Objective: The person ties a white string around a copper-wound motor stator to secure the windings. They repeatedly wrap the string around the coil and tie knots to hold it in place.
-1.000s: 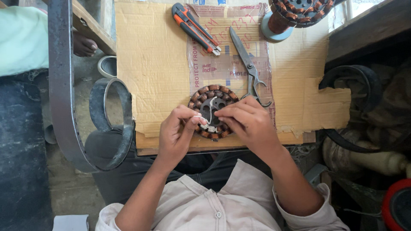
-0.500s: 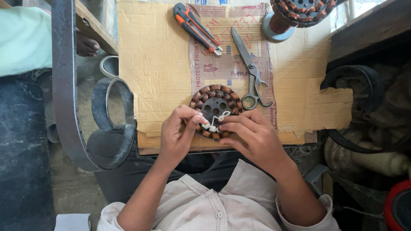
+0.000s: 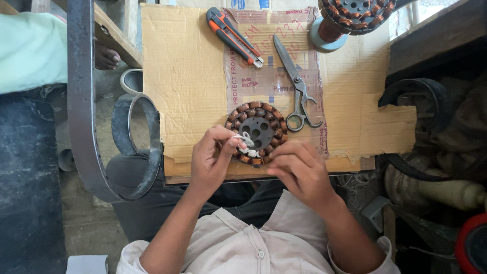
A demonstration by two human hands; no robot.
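Note:
A round motor stator [image 3: 257, 131] with copper-brown coils around a dark grey hub lies on a cardboard sheet [image 3: 187, 76]. My left hand [image 3: 215, 160] pinches thin white sleeved wire leads [image 3: 245, 143] at the stator's near edge. My right hand [image 3: 299, 170] hovers just right of the leads, below the stator, fingers curled together; whether it pinches a wire end is hidden.
Steel scissors [image 3: 297, 89] lie right of the stator, an orange and black utility knife [image 3: 234, 36] lies behind it. A second wound stator [image 3: 355, 12] stands on a blue-grey base at the back right. A curved metal frame [image 3: 83, 101] stands left. Another person's foot [image 3: 105, 56] shows far left.
My right hand has drawn back off the stator toward me and to the right, uncovering the coils. My left hand stays pinched on the white leads.

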